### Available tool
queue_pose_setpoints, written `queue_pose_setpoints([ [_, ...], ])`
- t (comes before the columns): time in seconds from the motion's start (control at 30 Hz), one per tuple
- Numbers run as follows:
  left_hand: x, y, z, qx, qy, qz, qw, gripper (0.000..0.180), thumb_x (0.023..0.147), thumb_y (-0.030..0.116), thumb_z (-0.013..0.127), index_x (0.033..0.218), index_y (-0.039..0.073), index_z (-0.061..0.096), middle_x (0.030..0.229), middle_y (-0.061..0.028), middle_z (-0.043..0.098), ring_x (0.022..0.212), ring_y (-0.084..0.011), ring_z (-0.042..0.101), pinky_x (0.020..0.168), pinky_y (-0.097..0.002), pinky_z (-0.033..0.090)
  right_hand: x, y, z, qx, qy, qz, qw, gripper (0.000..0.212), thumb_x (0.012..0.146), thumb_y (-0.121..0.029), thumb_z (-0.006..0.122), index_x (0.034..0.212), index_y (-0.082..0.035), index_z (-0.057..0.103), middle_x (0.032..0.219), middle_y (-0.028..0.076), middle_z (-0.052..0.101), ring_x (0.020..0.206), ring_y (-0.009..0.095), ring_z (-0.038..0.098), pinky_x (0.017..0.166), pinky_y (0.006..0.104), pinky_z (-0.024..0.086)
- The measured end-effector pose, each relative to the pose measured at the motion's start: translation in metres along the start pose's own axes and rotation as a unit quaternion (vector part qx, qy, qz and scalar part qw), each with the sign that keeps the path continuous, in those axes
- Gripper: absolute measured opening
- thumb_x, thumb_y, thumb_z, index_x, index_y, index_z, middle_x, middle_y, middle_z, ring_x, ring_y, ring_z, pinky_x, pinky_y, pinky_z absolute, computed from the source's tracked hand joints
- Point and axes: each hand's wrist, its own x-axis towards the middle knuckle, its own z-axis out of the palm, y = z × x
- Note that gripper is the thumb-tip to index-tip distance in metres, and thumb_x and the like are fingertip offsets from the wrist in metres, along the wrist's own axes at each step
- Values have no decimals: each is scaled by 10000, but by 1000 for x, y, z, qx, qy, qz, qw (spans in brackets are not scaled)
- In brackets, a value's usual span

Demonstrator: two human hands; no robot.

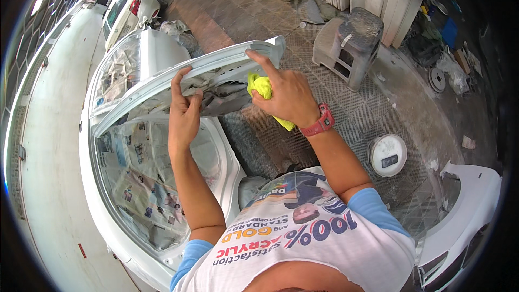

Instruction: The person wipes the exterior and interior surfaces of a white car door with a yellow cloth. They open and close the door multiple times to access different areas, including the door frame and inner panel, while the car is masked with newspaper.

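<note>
Panel (pixel 216 62), long axis slanting lower left to upper right, at the fingertips. Right hand (pixel 292 96), nearer the upper end, is closed on the cloth (pixel 263 87); left hand (pixel 185 116) touches midway, any pinch unclear.

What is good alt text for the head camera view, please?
A person's left hand and right hand touch a pale, curved car panel, the right also holding a yellow cloth. Around them are a white car body partly covered with newspaper, a grey stool and a white round container.
</note>
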Motion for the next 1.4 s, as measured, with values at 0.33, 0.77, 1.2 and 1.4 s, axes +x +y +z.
queue_pose_setpoints([
  [0.33,-23,22,24,312,129,87,937,586,1013,110,653,1573,226,523,619,-126,633,554,-318,646,612,-426,518,-6,-8,10,38,-36,-26,998,1073,837,-255,803,1725,-148,210,664,181,673,641,450,700,640,545,562],
  [0.77,-36,20,14,409,146,104,895,623,1010,126,641,1603,288,540,603,-113,626,575,-339,677,602,-461,515,-11,-17,10,40,-67,-9,997,1083,859,-266,779,1740,-155,157,743,211,726,697,463,737,667,558,593],
  [1.2,-48,-23,-62,337,276,84,896,625,1011,112,657,1601,282,542,579,-94,585,535,-315,634,597,-437,502,-17,-39,27,1,-29,46,999,1117,848,-205,791,1753,-167,139,731,186,700,654,432,714,626,529,573],
  [1.4,-51,-48,-112,316,318,98,889,624,1014,118,653,1601,297,542,579,-82,560,513,-300,600,589,-431,494,-16,-48,42,-31,21,57,998,1097,847,-170,788,1753,-175,170,763,221,702,692,456,713,658,525,556],
])
